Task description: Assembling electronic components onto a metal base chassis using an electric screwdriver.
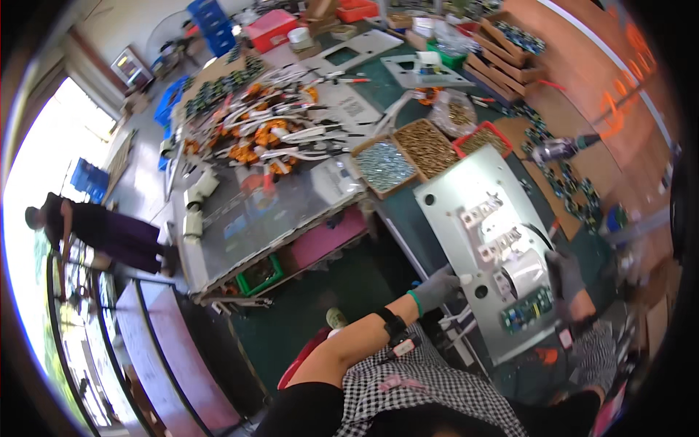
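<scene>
A pale metal panel (455, 211) lies aslant on the bench before me. Mounted on it are a white cylinder (526, 274), metal brackets (499, 244) and a green circuit board (526, 309). My left hand (437, 288), in a grey glove, is closed at the panel's left edge, beside a small white piece (465, 279) at its fingertips. My right hand (566, 280), also gloved, bends over the right edge next to the cylinder. A black cable (537, 231) curves to its fingertips; what those fingers grip is partly hidden.
Beyond the panel stand boxes of silvery screws (384, 166) and brass-coloured fasteners (426, 148). A power screwdriver (557, 149) lies right, near strung circuit boards (575, 189). Orange-and-white wired parts (269, 135) cover the left table. Another person (102, 229) stands far left.
</scene>
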A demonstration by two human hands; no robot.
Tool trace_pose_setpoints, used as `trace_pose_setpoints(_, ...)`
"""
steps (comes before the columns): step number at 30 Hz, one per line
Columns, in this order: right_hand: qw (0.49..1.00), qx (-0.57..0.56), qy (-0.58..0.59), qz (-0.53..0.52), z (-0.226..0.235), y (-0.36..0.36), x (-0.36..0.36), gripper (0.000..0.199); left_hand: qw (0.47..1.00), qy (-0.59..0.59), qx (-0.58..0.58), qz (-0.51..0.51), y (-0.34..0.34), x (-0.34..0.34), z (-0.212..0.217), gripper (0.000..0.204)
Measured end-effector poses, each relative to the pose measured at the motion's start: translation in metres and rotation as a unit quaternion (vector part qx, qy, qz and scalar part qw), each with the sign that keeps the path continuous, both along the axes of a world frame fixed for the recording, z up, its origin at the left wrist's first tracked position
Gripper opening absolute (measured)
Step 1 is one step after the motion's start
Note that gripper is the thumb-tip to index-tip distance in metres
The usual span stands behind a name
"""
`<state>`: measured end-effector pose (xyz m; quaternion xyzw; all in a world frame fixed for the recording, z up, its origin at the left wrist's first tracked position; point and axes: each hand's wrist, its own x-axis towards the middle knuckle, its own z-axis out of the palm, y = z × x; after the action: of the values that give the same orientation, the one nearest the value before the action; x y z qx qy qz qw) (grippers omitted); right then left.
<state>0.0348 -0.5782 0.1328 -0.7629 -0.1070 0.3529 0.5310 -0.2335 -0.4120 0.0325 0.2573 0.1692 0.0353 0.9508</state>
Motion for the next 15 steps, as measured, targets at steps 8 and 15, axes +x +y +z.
trace_pose_setpoints(8, 0.993, -0.066, 0.039, 0.093, 0.126, 0.027, -0.136, 0.014, 0.982, -0.167, 0.083, 0.036, 0.023, -0.103, 0.057, 0.073)
trace_pose_setpoints(15, 0.972, -0.001, -0.034, 0.232, 0.18, 0.099, -0.252, 0.054, 0.956, -0.188, 0.148, 0.171, 0.081, -0.236, 0.098, 0.073)
